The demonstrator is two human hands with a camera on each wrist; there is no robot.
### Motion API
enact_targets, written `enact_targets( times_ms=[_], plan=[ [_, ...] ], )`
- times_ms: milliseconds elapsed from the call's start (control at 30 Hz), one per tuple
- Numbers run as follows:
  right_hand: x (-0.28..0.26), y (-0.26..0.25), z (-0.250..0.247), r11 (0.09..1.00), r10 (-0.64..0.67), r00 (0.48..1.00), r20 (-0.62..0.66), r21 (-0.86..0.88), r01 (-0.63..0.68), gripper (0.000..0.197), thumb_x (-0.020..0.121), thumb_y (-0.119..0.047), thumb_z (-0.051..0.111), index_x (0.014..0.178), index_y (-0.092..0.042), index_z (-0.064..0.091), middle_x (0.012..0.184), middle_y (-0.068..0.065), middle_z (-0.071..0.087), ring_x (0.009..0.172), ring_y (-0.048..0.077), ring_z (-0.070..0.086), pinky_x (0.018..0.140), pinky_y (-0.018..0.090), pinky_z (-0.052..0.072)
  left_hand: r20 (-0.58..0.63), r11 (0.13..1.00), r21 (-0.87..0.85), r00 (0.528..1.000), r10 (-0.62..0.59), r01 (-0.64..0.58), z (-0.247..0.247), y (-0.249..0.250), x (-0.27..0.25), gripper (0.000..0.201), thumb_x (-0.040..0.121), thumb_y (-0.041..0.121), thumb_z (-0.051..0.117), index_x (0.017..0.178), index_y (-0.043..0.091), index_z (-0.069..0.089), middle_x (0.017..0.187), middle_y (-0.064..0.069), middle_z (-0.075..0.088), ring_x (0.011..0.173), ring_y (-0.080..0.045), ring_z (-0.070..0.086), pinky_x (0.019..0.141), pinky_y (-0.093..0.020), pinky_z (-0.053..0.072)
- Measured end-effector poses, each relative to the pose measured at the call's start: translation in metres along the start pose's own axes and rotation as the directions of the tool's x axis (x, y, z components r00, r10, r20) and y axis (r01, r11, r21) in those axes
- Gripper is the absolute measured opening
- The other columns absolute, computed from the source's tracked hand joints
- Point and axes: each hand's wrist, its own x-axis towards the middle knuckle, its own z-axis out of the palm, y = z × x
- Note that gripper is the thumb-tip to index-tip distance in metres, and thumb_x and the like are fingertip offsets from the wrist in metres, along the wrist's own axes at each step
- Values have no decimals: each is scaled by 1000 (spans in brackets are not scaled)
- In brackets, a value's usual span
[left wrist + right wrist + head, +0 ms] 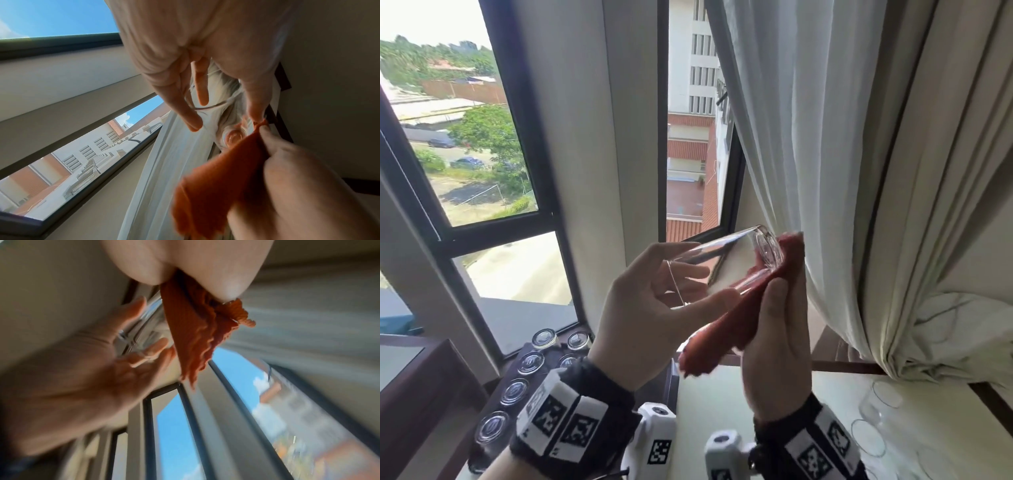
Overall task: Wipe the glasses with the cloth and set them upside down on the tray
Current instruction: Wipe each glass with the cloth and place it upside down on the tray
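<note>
the left hand [650,308] is the grip on the glass [726,263]: its thumb and fingers are curled round the open rim end, fingers [185,113] spread along the wall, so this grip is grasping the glass in mid-air in front of the window. the glass lies tipped on its side, its long axis running from the rim at the left hand up and rightward to the thick base, which points at the right hand [774,342]. that base is the end nearer the right hand, and it sits against the red cloth [726,325].

the right hand is clenched on the cloth, pinching it between thumb and fingers; the cloth is cupped under and round the base of the glass and its loose end hangs down toward the wrist. the right wrist view is blurred, but shows the cloth [195,331] bunched in that grasp beside the glass.

my judgement: the wiping step is in hand, and turning the glass along its axis against the cloth would carry it on.

lower left, the dark tray [493,394] holds upside-down glasses [515,390] in rows. lower right, on the pale desk [722,394], upright glasses [869,438] wait, seemingly unwiped, below the curtain [825,137].
</note>
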Motion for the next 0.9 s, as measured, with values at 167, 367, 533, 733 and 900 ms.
enact_targets(
  times_ms=[167, 367, 533, 733, 900],
  plan=[
    [44, -18, -26, 918, -347, 887, 306, -86, 388, 28, 102, -12, 42, 121, -9, 63, 130, 10, 66, 124, 21, 62, 102, 41, 48, 54, 999, -45, 998, 20, -17, -4, 3, -6, 66, 64, 28, 102, 122, 20, 71, 102, -2, 80, 90, -22, 79, 83, -30, 64],
    [45, -26, -37, 949, 211, 912, 351, 149, -277, 55, 99, -48, 42, 121, -4, 67, 124, 26, 66, 112, 53, 62, 92, 80, 37, 93, 987, -158, 996, 3, 12, 2, -6, -14, 64, 66, 16, 100, 123, 15, 70, 106, -9, 79, 94, -30, 78, 82, -32, 63],
    [24, -6, -20, 849, 375, 885, 274, 281, -447, 69, 90, -69, 48, 133, -15, 59, 129, 32, 59, 109, 49, 61, 98, 69, 42, -27, 936, -338, 993, -111, 96, 23, -1, -11, 54, 68, 16, 93, 114, 11, 65, 104, -14, 80, 91, -29, 80, 73, -30, 63],
    [27, -20, -10, 988, 115, 993, 6, 98, -115, 25, 103, -36, 49, 121, -25, 64, 114, 6, 73, 104, 31, 72, 96, 58, 53, 66, 966, -134, 975, -213, 220, 27, 8, 0, 64, 64, 53, 92, 113, 21, 66, 91, 1, 78, 84, -18, 77, 73, -22, 60],
    [37, -32, -26, 960, -102, 991, 84, -253, 121, 23, 100, -23, 60, 120, -28, 68, 102, -7, 75, 92, 15, 73, 81, 39, 61, 221, 948, 13, 924, -312, 317, 23, 11, 9, 60, 70, 61, 84, 117, 25, 70, 97, 3, 81, 93, -12, 76, 82, -26, 56]
  ],
)
